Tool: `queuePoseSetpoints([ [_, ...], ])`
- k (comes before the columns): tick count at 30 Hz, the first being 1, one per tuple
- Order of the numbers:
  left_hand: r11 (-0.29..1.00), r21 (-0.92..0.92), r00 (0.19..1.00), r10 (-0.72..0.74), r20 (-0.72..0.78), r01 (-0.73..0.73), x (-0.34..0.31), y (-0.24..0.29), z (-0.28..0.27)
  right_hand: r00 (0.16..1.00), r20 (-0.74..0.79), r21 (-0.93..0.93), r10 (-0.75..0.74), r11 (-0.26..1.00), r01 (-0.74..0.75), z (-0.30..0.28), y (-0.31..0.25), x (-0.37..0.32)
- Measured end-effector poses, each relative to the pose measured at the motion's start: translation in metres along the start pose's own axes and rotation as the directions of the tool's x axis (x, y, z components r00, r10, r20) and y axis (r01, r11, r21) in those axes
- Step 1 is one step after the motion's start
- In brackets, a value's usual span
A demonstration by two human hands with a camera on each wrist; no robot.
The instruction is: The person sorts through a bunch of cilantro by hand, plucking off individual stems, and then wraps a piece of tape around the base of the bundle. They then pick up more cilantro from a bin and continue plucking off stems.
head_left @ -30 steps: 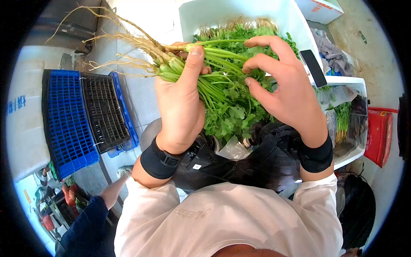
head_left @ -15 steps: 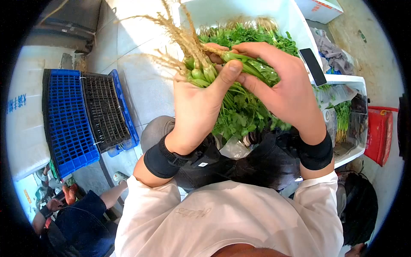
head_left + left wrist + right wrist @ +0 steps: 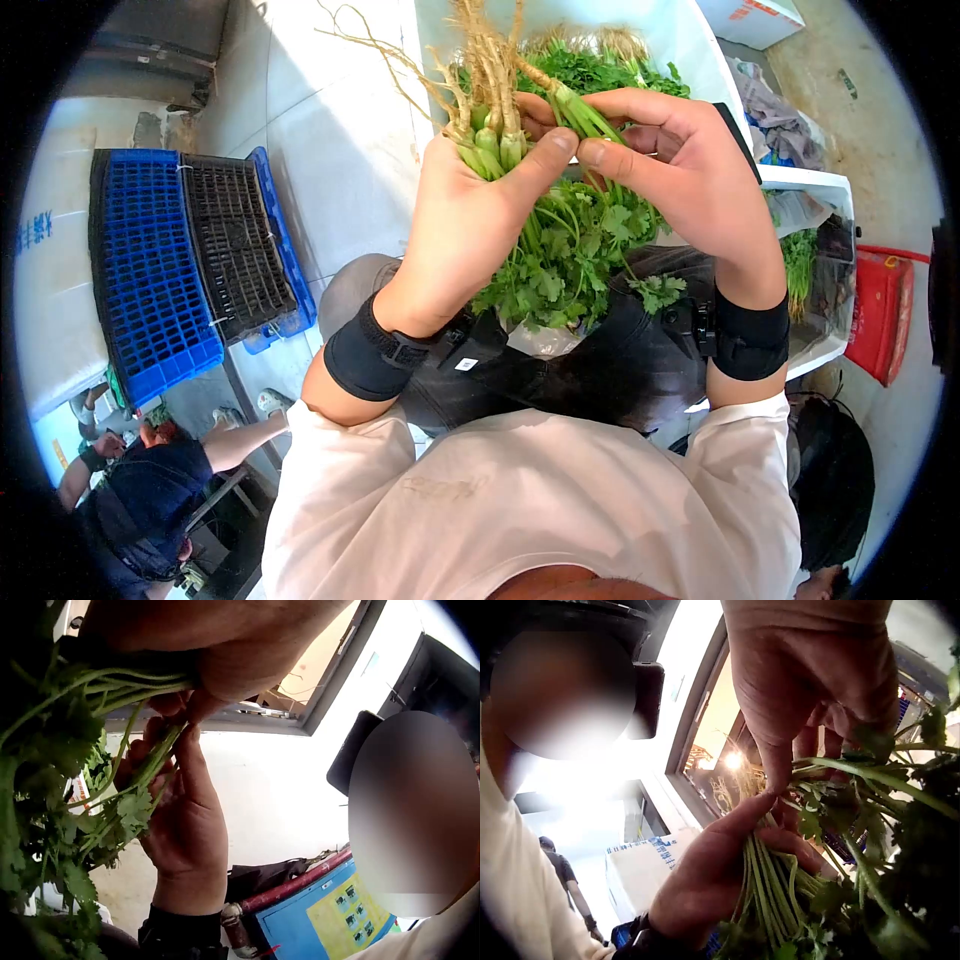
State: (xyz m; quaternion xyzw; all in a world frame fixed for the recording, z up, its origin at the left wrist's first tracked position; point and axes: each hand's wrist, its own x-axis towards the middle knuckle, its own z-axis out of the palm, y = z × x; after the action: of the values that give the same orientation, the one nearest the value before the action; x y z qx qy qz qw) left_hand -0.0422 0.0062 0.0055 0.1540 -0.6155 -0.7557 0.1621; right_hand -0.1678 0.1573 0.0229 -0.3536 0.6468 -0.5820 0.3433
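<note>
In the head view my left hand (image 3: 465, 230) grips a bunch of coriander (image 3: 560, 265) just below its roots, thumb across the stems. The pale, stringy roots (image 3: 490, 60) point away from me and the leaves hang down over my lap. My right hand (image 3: 700, 170) pinches a single coriander plant (image 3: 578, 112) by its stems, at the right side of the bunch. Both thumb tips are close together there. From the right wrist view, long green stems (image 3: 769, 892) run down out of my left hand (image 3: 705, 874), with my right hand (image 3: 810, 682) above.
Beyond the hands, a white foam box (image 3: 715, 60) holds more coriander (image 3: 620, 70). A second foam box (image 3: 835, 330) with greens stands at right, beside a red container (image 3: 885, 315). Blue (image 3: 160, 270) and black crates (image 3: 240, 240) are at left. Another person (image 3: 130, 500) is at lower left.
My left hand has moved right and turned the roots from leftward to forward. My right hand has closed from spread fingers onto one plant's stems. The person at lower left has come further into view.
</note>
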Motion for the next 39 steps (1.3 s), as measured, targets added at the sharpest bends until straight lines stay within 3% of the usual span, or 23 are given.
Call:
queuePoseSetpoints([
  [2, 1.000, 0.018, 1.000, 0.004, -0.003, -0.003, 0.000, 0.001, -0.001, 1.000, -0.007, -0.013, -0.004, 1.000, 0.004, 0.000, -0.001, 0.000],
  [6, 0.980, -0.181, 0.996, -0.067, 0.056, 0.076, 0.001, 0.001, -0.004, 0.999, -0.021, 0.009, -0.042, 0.999, 0.042, -0.002, 0.002, 0.001],
  [8, 0.954, -0.224, 0.968, -0.157, 0.197, 0.201, 0.002, 0.001, -0.009, 0.999, -0.028, 0.001, -0.032, 0.999, 0.032, -0.004, -0.001, 0.000],
  [10, 0.955, -0.200, 0.957, -0.170, 0.235, 0.219, 0.000, 0.001, -0.009, 0.999, -0.001, -0.023, 0.035, 0.999, -0.035, -0.008, -0.005, 0.000],
  [16, 0.962, -0.134, 0.936, -0.190, 0.298, 0.238, -0.002, 0.006, -0.005, 1.000, -0.023, 0.024, -0.008, 1.000, 0.008, -0.011, -0.006, -0.001],
  [18, 0.960, -0.123, 0.932, -0.206, 0.297, 0.252, -0.002, 0.005, -0.005, 0.994, -0.105, -0.112, -0.026, 0.994, 0.014, -0.013, -0.005, -0.001],
  [21, 0.975, -0.045, 0.929, -0.194, 0.316, 0.219, -0.003, 0.004, -0.002, 0.992, -0.122, -0.054, -0.028, 0.998, 0.021, -0.016, -0.002, -0.001],
  [27, 0.985, 0.010, 0.960, -0.173, 0.221, 0.175, 0.000, 0.003, -0.005, 0.994, -0.107, 0.032, -0.010, 0.999, 0.014, -0.020, 0.003, 0.000],
  [35, 0.988, -0.066, 0.990, -0.135, 0.042, 0.137, 0.011, 0.013, -0.026, 0.993, -0.119, 0.119, 0.009, 0.993, 0.005, -0.025, 0.002, 0.001],
  [38, 0.999, 0.001, 0.998, -0.046, -0.038, 0.046, 0.016, 0.011, -0.042, 0.973, -0.219, 0.050, 0.068, 0.997, -0.059, -0.032, 0.006, 0.001],
  [39, 0.999, 0.007, 0.995, -0.049, -0.089, 0.050, 0.015, 0.016, -0.041, 0.931, -0.364, -0.124, -0.015, 0.992, -0.033, -0.036, 0.013, 0.004],
])
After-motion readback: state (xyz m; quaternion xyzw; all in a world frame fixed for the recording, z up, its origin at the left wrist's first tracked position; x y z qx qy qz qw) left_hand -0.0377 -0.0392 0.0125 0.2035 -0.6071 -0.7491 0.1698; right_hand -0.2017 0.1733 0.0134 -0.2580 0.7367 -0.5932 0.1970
